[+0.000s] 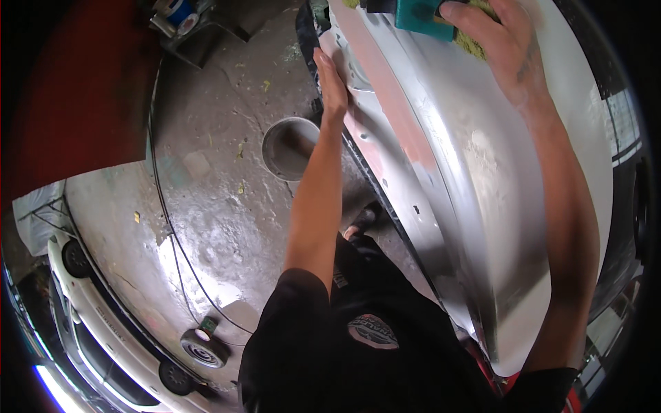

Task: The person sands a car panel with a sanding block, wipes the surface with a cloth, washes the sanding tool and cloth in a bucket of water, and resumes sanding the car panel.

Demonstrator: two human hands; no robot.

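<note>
- Nearest, one black shirt [303,358] with a single round emblem on it.
- Near left, one white car [113,334], two of its wheels showing; between it and the shirt, one round wheel-like disc [202,349] lies on the floor [213,206].
- From the near right to the far middle, one grey-white curved vehicle panel [485,165], directly ahead and to the right of the body. Its long axis slants from near right to far left, its narrow end nearest. Pink patches mark its left side, the longest a band [399,113] running roughly along that axis.
- Midway, one grey bucket [270,160] on the floor, left of the panel.
- Farther, the left hand [332,86] lies along the panel's left edge, fingers straight and together, pointing far; nothing shows in its grasp.
- Far right, the right hand [501,48] is partly curled over one teal block [421,20] and a rough yellow-green pad [469,45], above the panel's surface; some fingertips are cut off.
- Far left, one stool [195,49] bears a blue-and-white can [180,14].
</note>
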